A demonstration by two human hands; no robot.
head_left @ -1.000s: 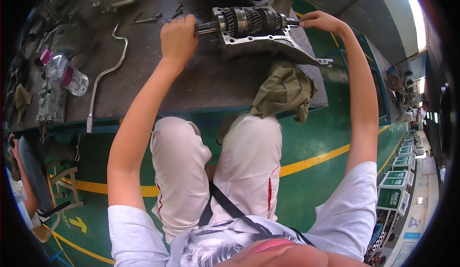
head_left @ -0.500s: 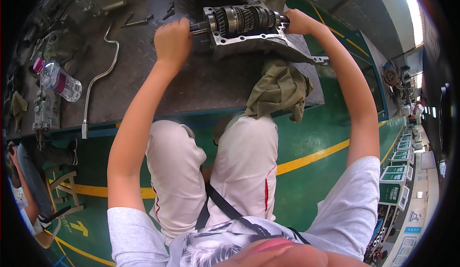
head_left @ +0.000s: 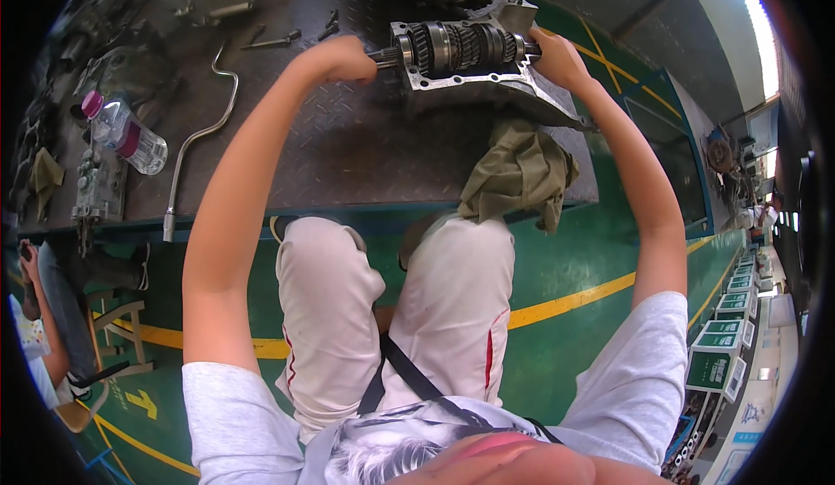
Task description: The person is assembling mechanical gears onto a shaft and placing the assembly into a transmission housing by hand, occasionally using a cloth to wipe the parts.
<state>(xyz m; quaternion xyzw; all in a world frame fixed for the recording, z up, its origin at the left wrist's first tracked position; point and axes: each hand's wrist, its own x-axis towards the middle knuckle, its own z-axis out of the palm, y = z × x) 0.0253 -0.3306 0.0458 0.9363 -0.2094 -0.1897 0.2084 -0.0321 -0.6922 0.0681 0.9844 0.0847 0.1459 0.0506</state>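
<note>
The gear shaft (head_left: 448, 48), on which several toothed gears are set side by side, is seen between the fingers of the two hands, lying lengthwise in the open metal housing (head_left: 454, 82). Its splined left end is held by the left hand (head_left: 346, 59), whose fingers are curled closely around it; the fingertips are hidden, so the firmness of this hold cannot be told. The short right end is held by the right hand (head_left: 558, 60), whose fingers are bent and drawn together on it, with only a small gap left for the shaft. By its rim, the housing is shown below the gears, between both sets of fingers, and it is supported by the dark workbench (head_left: 348, 159). Nearer to the body than the right fingers, a crumpled olive cloth (head_left: 519, 172) is laid over the bench edge. To the left of the left fingers, and slightly farther from the body, a thin metal rod (head_left: 277, 41) is placed on the bench. Farther left, a bent steel bar (head_left: 207, 121) is stretched toward the near edge. Well apart from the left fingers, beyond this bar, a clear bottle (head_left: 126, 135) with a pink cap is seen, and just beside it a grey metal block (head_left: 96, 187) is placed.
</note>
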